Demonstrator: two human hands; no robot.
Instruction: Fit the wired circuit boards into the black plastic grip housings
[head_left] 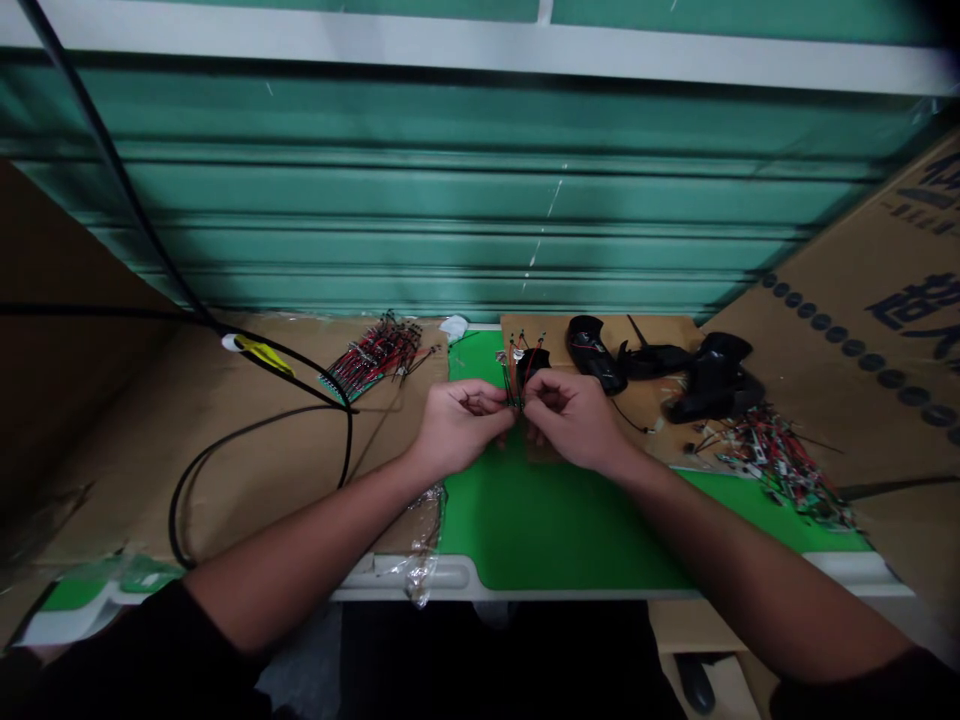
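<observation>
My left hand (459, 425) and my right hand (571, 418) meet over the green mat (555, 520), both pinched on a small bundle of red and black wires (517, 375) with small connectors that stands up between the fingertips. A small black part (534, 360) sits right behind the bundle. What exactly each fingertip grips is partly hidden.
A row of red-wired small boards (371, 358) lies at the left on cardboard. Black plastic housings (660, 368) rest at the back right, with a loose heap of wired parts (780, 462) beside them. A black cable (247, 440) loops at the left. A green shutter wall stands behind.
</observation>
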